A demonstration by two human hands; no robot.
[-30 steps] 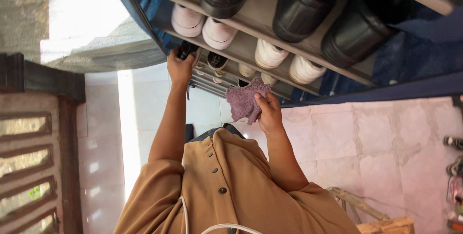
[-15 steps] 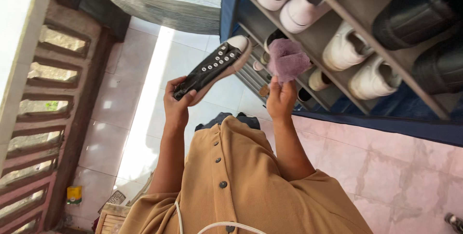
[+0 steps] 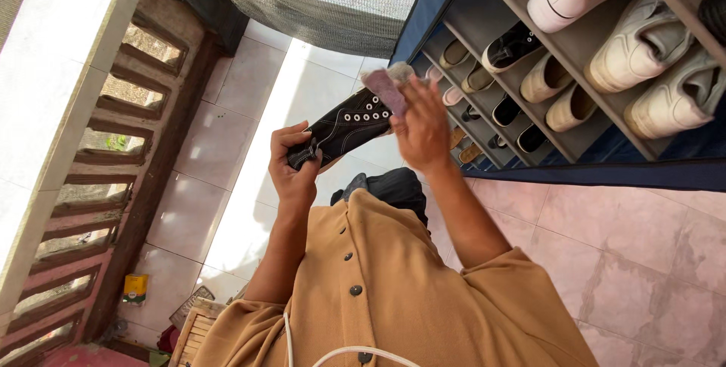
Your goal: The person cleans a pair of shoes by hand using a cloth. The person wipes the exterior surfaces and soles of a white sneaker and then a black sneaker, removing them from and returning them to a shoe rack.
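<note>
Above a pale tiled floor (image 3: 249, 185), seen from the head camera, the left hand (image 3: 293, 172) closes around the heel end of a black lace-up shoe (image 3: 342, 126), thumb on top and fingers wrapped beneath, so that the shoe stands out level in front of the body with its row of white eyelets turned upward and open to view. The right hand (image 3: 420, 126) is clenched on a small purple cloth (image 3: 384, 88), which it presses against the toe end of the shoe; the cloth is bunched between fingers and palm, leaving a pad of fabric in contact with the shoe's surface. Holding the shoe by the heel leaves the front and upper free for the cloth, and the two hands meet near the middle of the frame, well above the floor. To the right stands a shoe rack (image 3: 484, 41) with slanted shelves, near the hands but not touching them; it carries white sneakers (image 3: 650, 57) on an upper shelf and smaller beige and black shoes (image 3: 522, 72) lower down. A low wall with slots (image 3: 98, 147) runs along the left side, apart from the work.
</note>
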